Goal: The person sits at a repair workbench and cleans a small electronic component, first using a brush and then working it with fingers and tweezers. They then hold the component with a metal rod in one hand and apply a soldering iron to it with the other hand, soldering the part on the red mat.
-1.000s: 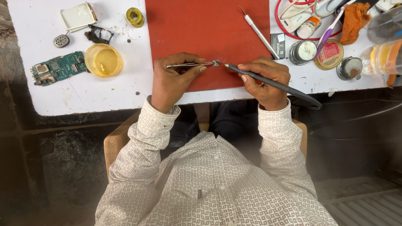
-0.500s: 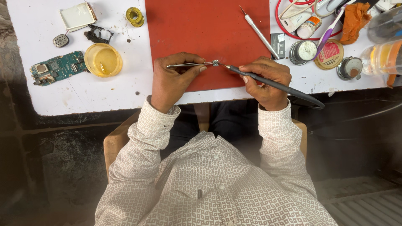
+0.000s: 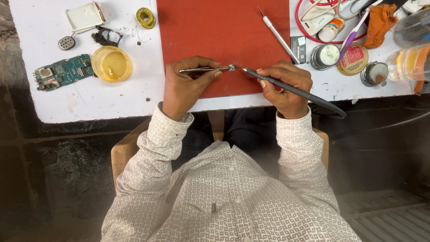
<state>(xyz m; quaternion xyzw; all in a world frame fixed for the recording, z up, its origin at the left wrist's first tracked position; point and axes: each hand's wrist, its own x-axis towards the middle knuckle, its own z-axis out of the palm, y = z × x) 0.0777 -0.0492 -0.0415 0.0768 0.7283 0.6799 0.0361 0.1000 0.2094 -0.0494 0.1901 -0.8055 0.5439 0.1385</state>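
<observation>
My left hand [image 3: 184, 86] grips metal tweezers [image 3: 204, 69] whose tips pinch a tiny component [image 3: 231, 67] over the red mat [image 3: 224, 31]. My right hand [image 3: 286, 85] holds a dark soldering iron [image 3: 291, 87] like a pen, its tip touching that component from the right. The iron's cable runs off past the table's front edge. Both hands rest near the mat's front edge.
Left on the white table [image 3: 89, 103] lie a green circuit board [image 3: 62, 71], a yellow dish [image 3: 112, 64], a solder spool [image 3: 145, 18], a white battery [image 3: 84, 17] and a small speaker [image 3: 66, 43]. Right: a thin silver tool [image 3: 277, 35], round tins [image 3: 326, 56], an orange cloth [image 3: 378, 20], plastic containers [image 3: 410, 62].
Nothing has visibly moved; both hands keep the tweezers and iron tip at the same spot on the mat.
</observation>
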